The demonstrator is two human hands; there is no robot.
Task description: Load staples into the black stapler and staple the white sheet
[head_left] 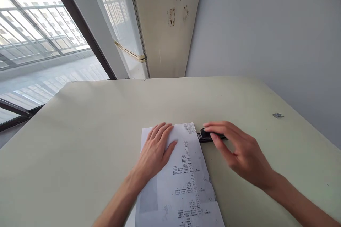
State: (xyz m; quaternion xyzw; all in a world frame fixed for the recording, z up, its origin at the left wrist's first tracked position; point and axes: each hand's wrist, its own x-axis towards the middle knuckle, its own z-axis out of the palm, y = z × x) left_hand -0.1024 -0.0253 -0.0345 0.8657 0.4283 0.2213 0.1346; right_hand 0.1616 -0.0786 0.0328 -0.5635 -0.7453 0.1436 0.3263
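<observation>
A sheet of white paper, or a stack of sheets (183, 184), printed with dark text, lies on the table in front of me. My left hand (158, 145) rests flat on its upper left part, fingers stretched out and holding nothing. At the upper right edge of the paper is a black stapler (206, 137), its front end meeting the sheet. My right hand (237, 145) curves over the stapler, with fingertips at its top and the thumb at its near side. Part of the stapler is hidden behind that hand.
The pale table (93, 142) spreads around the paper. Small grey metallic pieces (278, 115) lie toward its right edge. Beyond the table stand a beige panel (165, 42) with brown marks and a grey wall (261, 35). A window with railings (39, 25) is at the left.
</observation>
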